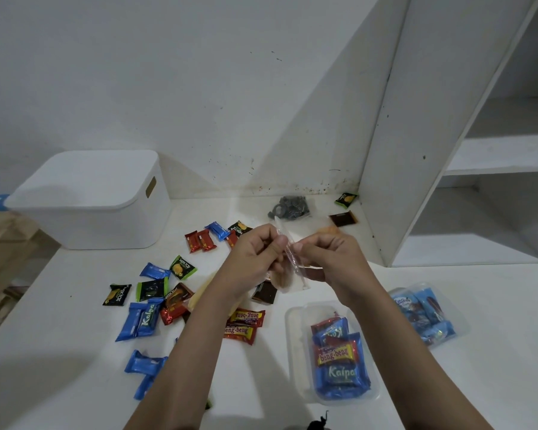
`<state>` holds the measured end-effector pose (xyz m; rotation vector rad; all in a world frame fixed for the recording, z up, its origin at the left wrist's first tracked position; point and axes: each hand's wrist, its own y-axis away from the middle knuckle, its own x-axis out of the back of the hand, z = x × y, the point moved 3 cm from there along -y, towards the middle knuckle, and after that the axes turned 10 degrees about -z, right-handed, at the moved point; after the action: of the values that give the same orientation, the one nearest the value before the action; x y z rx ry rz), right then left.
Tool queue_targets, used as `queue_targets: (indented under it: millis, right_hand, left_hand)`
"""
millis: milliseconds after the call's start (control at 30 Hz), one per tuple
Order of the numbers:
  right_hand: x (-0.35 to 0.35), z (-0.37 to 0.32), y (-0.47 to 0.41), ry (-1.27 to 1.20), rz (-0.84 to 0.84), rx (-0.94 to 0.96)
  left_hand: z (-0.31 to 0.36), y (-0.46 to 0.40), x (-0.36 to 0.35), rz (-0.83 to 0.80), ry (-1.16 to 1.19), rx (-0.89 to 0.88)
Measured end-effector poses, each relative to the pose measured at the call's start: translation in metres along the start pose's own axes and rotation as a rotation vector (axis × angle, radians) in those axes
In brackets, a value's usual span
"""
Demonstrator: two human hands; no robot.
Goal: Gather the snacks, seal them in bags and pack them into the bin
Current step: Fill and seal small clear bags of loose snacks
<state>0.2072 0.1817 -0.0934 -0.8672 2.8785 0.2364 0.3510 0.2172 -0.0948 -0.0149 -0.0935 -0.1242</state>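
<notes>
From the head camera, a clear zip bag (288, 268) is pinched along its top strip between the left hand (255, 256) and the right hand (326, 259), held above the white table (75, 383) at centre. Loose snacks (149, 318) are scattered at eight o'clock of the hands. Two filled bags (336, 358) are laid at five o'clock. The lidded white bin (94, 200) is set at ten o'clock, well apart.
</notes>
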Motion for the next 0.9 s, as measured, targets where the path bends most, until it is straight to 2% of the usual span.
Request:
queue_targets:
  millis: [233,400,467,600,800,900]
  right_hand:
    - [-0.002,0.008,-0.008,0.008,-0.009,-0.018]
    - [0.004,0.029,-0.024,0.134,0.041,-0.062]
    - [0.010,0.043,-0.034,0.133,-0.007,-0.167]
    - [0.023,0.066,-0.053,-0.002,-0.104,-0.323]
    - [0.043,0.110,-0.089,0.128,0.075,-0.412]
    - [0.061,0.126,-0.108,0.193,0.154,-0.381]
  left_hand:
    - [-0.009,-0.002,0.009,-0.041,-0.021,0.013]
    - [-0.033,-0.009,0.016,0.196,-0.208,0.032]
    - [-0.049,-0.011,0.025,0.153,-0.290,0.118]
    - [-0.087,-0.022,0.032,-0.078,-0.289,0.376]
    - [-0.134,-0.048,0.022,-0.052,-0.556,0.588]
    - [-0.156,-0.061,0.020,-0.072,-0.633,0.710]
